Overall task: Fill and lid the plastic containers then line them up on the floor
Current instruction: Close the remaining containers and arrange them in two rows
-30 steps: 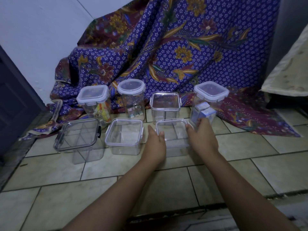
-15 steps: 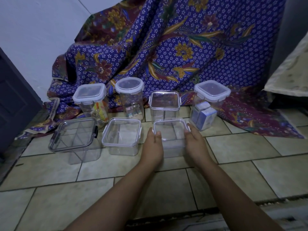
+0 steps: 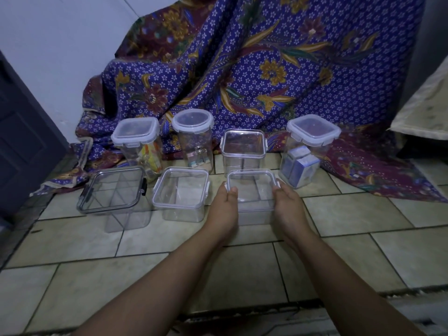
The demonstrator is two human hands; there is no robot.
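A person's two bare hands hold a clear square container (image 3: pixel 252 187) standing on the tiled floor (image 3: pixel 351 214), at the right end of the front row of three. The left hand (image 3: pixel 224 207) grips its left side with the thumb laid over the rim; the right hand (image 3: pixel 287 204) clasps the right side, its fingers (image 3: pixel 278 190) curled against the wall by the side latch. The container looks empty, its clear lid on top.

Beside it to the left stand a second clear container (image 3: pixel 180 190) and a dark-rimmed container (image 3: pixel 114 187), both with lids on. Behind them runs a back row of four – a square tub with yellow contents (image 3: pixel 135 134), a round jar (image 3: pixel 193 122), a clear box (image 3: pixel 243 144) and a tub of blue cartons (image 3: pixel 312 132) – all lidded, at the edge of a purple floral cloth (image 3: pixel 266 69) draped behind them.
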